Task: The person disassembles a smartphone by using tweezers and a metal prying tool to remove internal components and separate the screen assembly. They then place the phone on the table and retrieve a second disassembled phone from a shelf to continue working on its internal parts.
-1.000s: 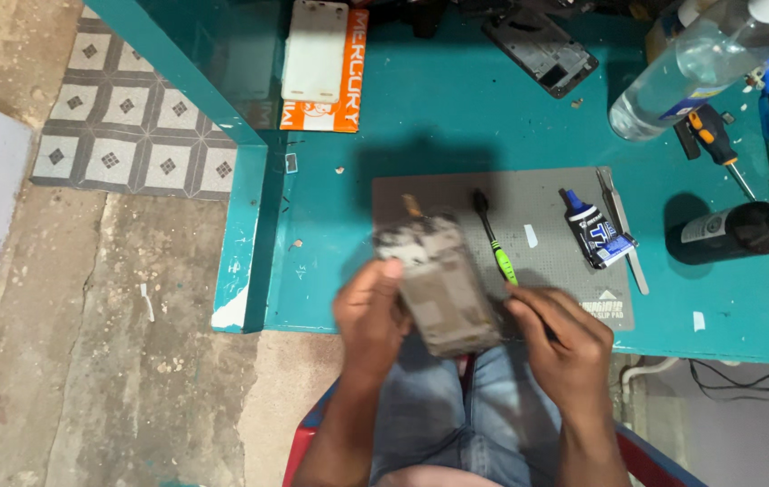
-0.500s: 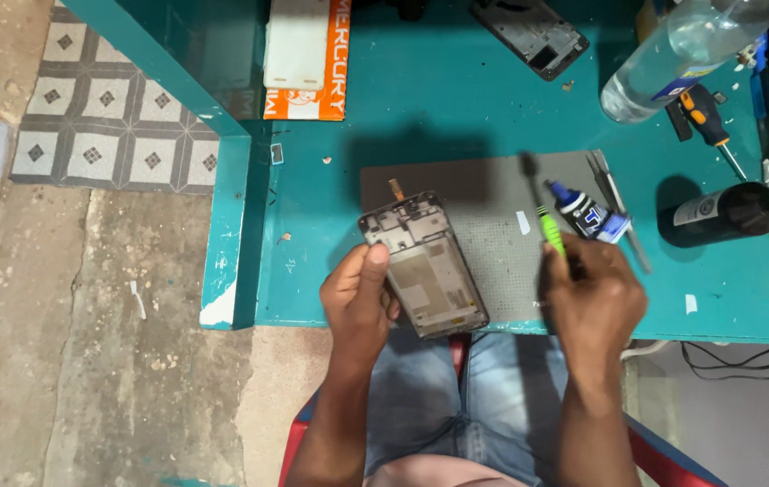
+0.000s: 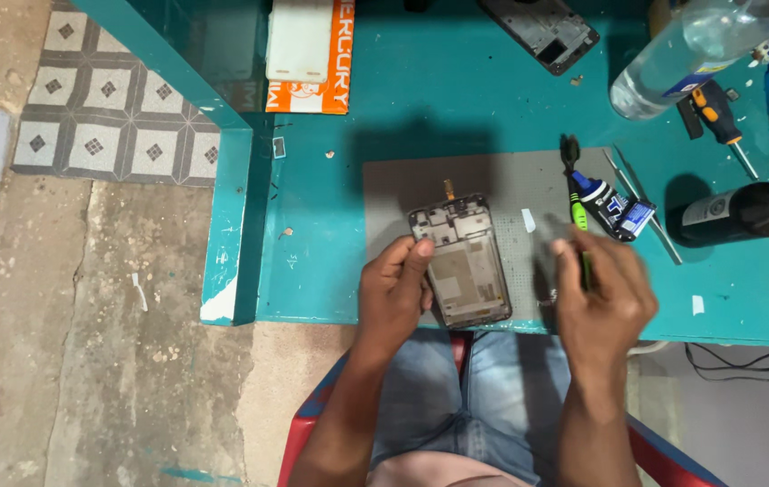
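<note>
The opened, backless grey smartphone frame (image 3: 462,267) lay flat on a grey rectangular work mat (image 3: 502,185), its bare metal inner plate exposed, darker component clusters across its top end and a short orange-brown flex strip sticking out beyond that end. The left hand (image 3: 393,293) gripped the frame by its left edge, thumb laid over the upper corner and fingers curled beneath, near the front edge of the teal painted table (image 3: 421,99). Just to the right of the phone, the right hand (image 3: 603,293) was closed around a slim black-and-green handled tool (image 3: 576,209), whose dark tip pointed away from the person, past the knuckles.

Beyond that hand rested a small blue-and-black tube (image 3: 614,206) beside thin metal tweezers (image 3: 644,206), with a dark glass bottle (image 3: 745,212) lying further right.

The lower part of the tool was hidden inside the fist (motion blur softened the fingers too). The phone's bottom-left corner was covered by the left palm, and a clear plastic bottle (image 3: 691,54) was cut off by the top edge.
</note>
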